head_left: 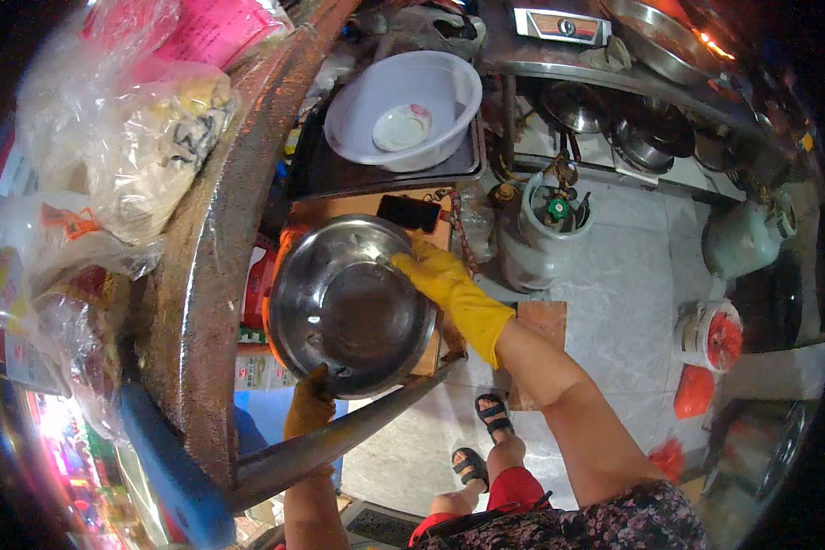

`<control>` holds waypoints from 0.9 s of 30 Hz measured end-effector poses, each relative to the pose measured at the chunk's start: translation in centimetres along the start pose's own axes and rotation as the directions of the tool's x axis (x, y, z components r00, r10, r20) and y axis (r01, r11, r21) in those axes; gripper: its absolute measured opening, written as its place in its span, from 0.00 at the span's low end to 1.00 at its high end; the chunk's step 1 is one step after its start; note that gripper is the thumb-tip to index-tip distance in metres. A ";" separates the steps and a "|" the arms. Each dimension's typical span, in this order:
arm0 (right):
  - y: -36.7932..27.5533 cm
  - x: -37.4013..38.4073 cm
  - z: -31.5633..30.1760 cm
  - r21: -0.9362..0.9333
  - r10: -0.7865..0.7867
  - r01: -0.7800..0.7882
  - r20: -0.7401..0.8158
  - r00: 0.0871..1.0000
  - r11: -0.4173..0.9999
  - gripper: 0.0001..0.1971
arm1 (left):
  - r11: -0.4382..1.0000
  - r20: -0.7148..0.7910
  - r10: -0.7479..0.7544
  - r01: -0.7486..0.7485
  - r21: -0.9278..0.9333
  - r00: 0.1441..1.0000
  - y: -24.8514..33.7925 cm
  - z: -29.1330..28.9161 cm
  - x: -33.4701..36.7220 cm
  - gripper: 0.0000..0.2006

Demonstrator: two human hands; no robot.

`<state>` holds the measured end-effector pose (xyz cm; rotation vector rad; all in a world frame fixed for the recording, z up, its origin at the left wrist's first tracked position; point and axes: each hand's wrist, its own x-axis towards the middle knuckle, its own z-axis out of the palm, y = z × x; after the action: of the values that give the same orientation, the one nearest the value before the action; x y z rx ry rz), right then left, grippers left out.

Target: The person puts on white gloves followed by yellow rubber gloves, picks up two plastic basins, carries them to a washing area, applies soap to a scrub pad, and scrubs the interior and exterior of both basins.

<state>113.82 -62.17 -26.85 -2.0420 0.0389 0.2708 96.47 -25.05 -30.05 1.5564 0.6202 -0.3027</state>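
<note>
Floor: pale grey tiles (632, 257), running from below the person to the far right. Left side: a long worn shelf edge (206, 247), with clear plastic bags (156, 151) bunched beyond it; contents partly obscured by glare.

Main item: wide steel bowl (353, 307), mouth facing up toward the camera, located over a wooden tabletop (325, 208). Underside hidden; cannot tell whether it rests there or is lifted. Bowl interior shiny, a few bright reflections; no more can be made out.

Beyond the bowl: pale lavender basin (346, 105) on a black tray (316, 170). To the right of the tabletop, on the floor: grey gas cylinder (530, 266) with a green valve knob (557, 210).

Hands, both in yellow gloves. Right hand (454, 289): grasping the bowl's rim at its right side, fingers (405, 266) laid over the edge. Left hand (310, 408): at the near rim, thumb hooked over the edge; its other fingers are out of sight behind the bowl, so their exact curl cannot be told.

Smaller items: white dish (399, 130) with a pink pattern, inside the basin; dark phone (409, 214), flat on the tabletop just beyond the bowl's rim.
</note>
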 end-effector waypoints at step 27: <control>24.8 -39.9 -6.8 -0.458 0.139 0.338 0.738 0.660 0.822 0.32 | 0.764 -0.346 -0.414 0.114 -0.635 0.842 -31.0 -4.7 -44.3 0.28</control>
<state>72.56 -83.29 -37.15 -2.3335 -0.7739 1.1660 42.46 -29.91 -31.26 0.9067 1.2098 0.0735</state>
